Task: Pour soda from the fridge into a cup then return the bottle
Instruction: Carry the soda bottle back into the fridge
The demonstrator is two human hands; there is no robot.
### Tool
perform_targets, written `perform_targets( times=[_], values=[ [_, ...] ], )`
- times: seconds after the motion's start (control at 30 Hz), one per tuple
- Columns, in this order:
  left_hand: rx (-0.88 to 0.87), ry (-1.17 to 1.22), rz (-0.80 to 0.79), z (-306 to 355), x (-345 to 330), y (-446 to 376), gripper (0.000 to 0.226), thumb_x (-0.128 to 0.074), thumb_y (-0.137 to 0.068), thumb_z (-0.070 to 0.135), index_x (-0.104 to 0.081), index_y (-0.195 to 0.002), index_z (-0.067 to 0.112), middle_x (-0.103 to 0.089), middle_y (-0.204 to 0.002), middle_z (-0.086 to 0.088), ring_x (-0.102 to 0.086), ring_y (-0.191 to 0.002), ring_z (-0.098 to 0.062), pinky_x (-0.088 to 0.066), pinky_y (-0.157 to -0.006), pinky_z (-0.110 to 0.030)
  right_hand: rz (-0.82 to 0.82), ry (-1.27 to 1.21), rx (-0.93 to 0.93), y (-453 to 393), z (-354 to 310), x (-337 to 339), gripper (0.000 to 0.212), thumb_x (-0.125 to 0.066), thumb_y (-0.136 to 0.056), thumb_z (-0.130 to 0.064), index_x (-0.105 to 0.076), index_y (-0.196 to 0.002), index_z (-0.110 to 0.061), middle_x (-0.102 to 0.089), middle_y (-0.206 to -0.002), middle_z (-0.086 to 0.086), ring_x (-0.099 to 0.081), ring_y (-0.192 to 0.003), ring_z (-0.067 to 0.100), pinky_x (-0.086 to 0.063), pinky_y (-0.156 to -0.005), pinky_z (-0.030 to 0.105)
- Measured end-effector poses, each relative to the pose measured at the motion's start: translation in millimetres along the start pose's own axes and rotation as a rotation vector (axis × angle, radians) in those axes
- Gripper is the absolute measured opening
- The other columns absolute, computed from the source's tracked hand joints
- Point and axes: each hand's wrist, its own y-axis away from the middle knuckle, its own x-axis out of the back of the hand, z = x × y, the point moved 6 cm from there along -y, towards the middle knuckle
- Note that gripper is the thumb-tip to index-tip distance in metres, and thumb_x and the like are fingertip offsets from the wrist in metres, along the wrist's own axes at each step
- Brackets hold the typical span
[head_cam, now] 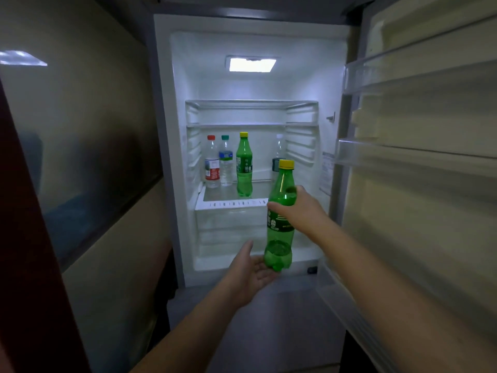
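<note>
Here your right hand (291,208) wraps its fingers round the upper body of the green soda bottle (279,219), just below the shoulder, and holds it upright in front of the open fridge (166,157), out past the front edge of the glass shelf (231,203). That high grip steers the bottle well but leaves its weight hanging, which is likely why your left hand (251,271) sits underneath with fingers straight and palm up, cupping the base; it looks to be touching the bottom of the bottle, though the contact itself is hard to make out. The yellow cap (286,164) is on, so nothing can spill. The bottle appears only partly full, with liquid showing in the lowest part; whether you are taking it out or returning it cannot be told from this, and no cup is in view. On the shelf behind, a second green bottle (244,165) stands upright beside two clear bottles, one red-capped (212,162) and one teal-capped (226,161), with another clear bottle (278,154) at the right, partly hidden. The gap between that bottle and the green one is the natural slot. The fridge door (419,130) stands swung wide to your right, clear of your arm.
</note>
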Motion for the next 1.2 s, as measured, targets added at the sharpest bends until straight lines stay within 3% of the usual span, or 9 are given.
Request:
perform_targets(
  times=[0.13, 0.3, 0.47, 0.6, 0.9, 1.03, 1.2],
  values=[
    [-0.006, 0.04, -0.02, 20.6, 2.7, -26.7, 0.067, -0.036, -0.1, 0.051, -0.048, -0.129, -0.008, -0.062, -0.121, -0.027, -0.062, -0.109, -0.036, -0.054, -0.085, -0.039, 0.038, -0.018, -0.015, -28.3, -3.4, -9.5, 0.056, -0.074, -0.079, -0.042, -0.048, -0.123, -0.02, -0.058, -0.111, -0.002, -0.054, -0.096, 0.014, -0.045, -0.078, 0.029],
    [-0.052, 0.094, -0.033, 44.2, 0.6, -58.9, 0.056, -0.039, -0.1, 0.049, -0.052, -0.12, -0.001, -0.061, -0.12, -0.027, -0.061, -0.111, -0.037, -0.051, -0.092, -0.041, 0.057, -0.048, -0.006, -67.2, -3.0, -19.9, 0.059, -0.075, -0.078, -0.039, -0.049, -0.126, -0.018, -0.061, -0.118, 0.001, -0.055, -0.097, 0.013, -0.046, -0.077, 0.028],
    [-0.066, 0.096, -0.052, 68.0, -6.0, -97.7, 0.055, -0.038, -0.101, 0.049, -0.054, -0.111, -0.002, -0.059, -0.118, -0.027, -0.063, -0.106, -0.037, -0.053, -0.09, -0.041, 0.085, -0.091, -0.001, -111.5, 2.4, -25.1, 0.056, -0.075, -0.078, -0.04, -0.048, -0.122, -0.021, -0.059, -0.104, -0.005, -0.057, -0.089, 0.013, -0.044, -0.062, 0.023],
    [-0.109, 0.086, -0.045, 93.1, -10.8, -133.1, 0.063, -0.039, -0.099, 0.053, -0.056, -0.118, -0.005, -0.061, -0.12, -0.026, -0.065, -0.104, -0.036, -0.056, -0.082, -0.038, 0.104, -0.133, -0.011, -154.7, 9.2, -28.7, 0.059, -0.075, -0.077, -0.04, -0.047, -0.126, -0.021, -0.06, -0.111, -0.001, -0.059, -0.096, 0.018, -0.051, -0.079, 0.033],
    [-0.161, 0.064, -0.004, 151.2, -30.3, -198.5, 0.064, -0.041, -0.098, 0.054, -0.053, -0.12, -0.005, -0.06, -0.117, -0.024, -0.064, -0.099, -0.034, -0.055, -0.085, -0.04, 0.164, -0.178, -0.103, -245.1, 16.6, -27.8, 0.074, -0.074, -0.078, -0.039, -0.033, -0.135, -0.016, -0.054, -0.121, 0.007, -0.056, -0.102, 0.025, -0.049, -0.084, 0.037],
    [-0.235, 0.073, 0.014, 173.4, -35.9, -222.4, 0.061, -0.04, -0.098, 0.054, -0.049, -0.13, 0.003, -0.059, -0.122, -0.02, -0.064, -0.101, -0.033, -0.056, -0.085, -0.039, 0.159, -0.19, -0.081, -268.6, 13.6, -31.7, 0.063, -0.074, -0.076, -0.034, -0.037, -0.124, -0.017, -0.056, -0.102, 0.004, -0.059, -0.091, 0.024, -0.053, -0.079, 0.038],
    [-0.276, 0.066, 0.032, 184.5, -30.9, -248.3, 0.06, -0.042, -0.098, 0.053, -0.052, -0.128, 0.002, -0.064, -0.118, -0.019, -0.066, -0.104, -0.032, -0.056, -0.086, -0.039, 0.12, -0.231, -0.005, -283.4, 16.7, -42.7, 0.06, -0.077, -0.074, -0.028, -0.042, -0.121, -0.018, -0.058, -0.101, 0.004, -0.056, -0.074, 0.01, -0.047, -0.067, 0.03]
  ],
)
